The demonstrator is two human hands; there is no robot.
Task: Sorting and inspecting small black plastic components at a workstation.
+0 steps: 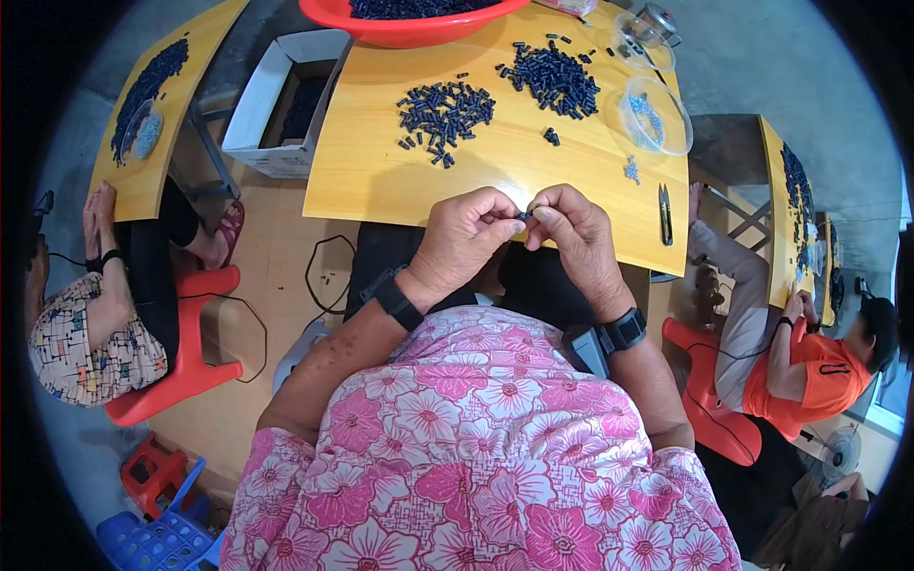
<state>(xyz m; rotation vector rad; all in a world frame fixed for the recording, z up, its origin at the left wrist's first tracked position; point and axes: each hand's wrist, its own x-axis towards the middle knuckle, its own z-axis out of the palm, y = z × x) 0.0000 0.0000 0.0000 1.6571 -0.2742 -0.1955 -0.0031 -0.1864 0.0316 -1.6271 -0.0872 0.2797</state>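
Observation:
Both my hands meet just over the near edge of the yellow table, fingertips pinched together. My left hand (459, 240) and my right hand (577, 238) close on one small dark cylindrical piece (523, 217); the fingers cover most of it. Beyond them lies a loose pile of similar dark pieces (446, 116), and a second pile (552, 81) sits farther right. A pair of these pieces (551, 136) rests apart from the piles. To the right, a few tiny pale blue parts (631, 169) lie near a clear round tub (657, 116) that holds more. Black thread snips (665, 215) lie at the right edge.
A red basin (409, 29) full of dark pieces stands at the far edge. Left of the table is a white box (249, 124). People sit on red stools at tables on either side, one in an orange shirt (821, 381). A blue plastic stool (157, 542) stands lower left.

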